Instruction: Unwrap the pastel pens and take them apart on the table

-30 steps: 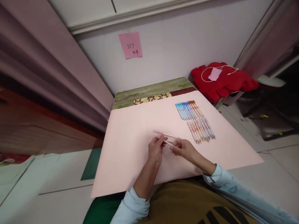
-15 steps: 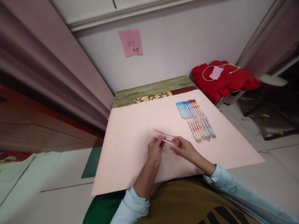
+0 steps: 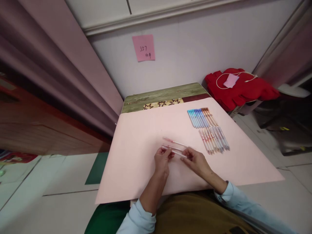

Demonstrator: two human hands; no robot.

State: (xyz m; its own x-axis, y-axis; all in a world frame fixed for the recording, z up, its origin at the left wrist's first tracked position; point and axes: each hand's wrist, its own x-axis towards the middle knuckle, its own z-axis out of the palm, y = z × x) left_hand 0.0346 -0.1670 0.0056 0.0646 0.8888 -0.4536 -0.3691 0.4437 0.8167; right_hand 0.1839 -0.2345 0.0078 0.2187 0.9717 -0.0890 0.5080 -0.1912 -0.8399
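Observation:
My left hand (image 3: pixel 162 160) pinches the pink end of a slim white pen (image 3: pixel 179 153) over the near middle of the sheet. The fingers of my right hand (image 3: pixel 196 161) are closed at the pen's other end. A second thin white length shows just behind it, between my hands; I cannot tell if it is a separate piece. Just beyond my fingers lies another slim pen (image 3: pixel 179 143) with a pink patterned end and a white shaft.
On the pale pink sheet (image 3: pixel 136 139), right of my hands, blue and brown pens (image 3: pixel 201 117) lie in a row above paler, clear-looking pens (image 3: pixel 214 139). A red cloth (image 3: pixel 243 87) with a white cable sits beyond the table's right corner. Curtains hang at the left.
The view has shifted slightly, so everything sits a little lower and further right. My hands stay close together, and the white shaft between them shows more plainly.

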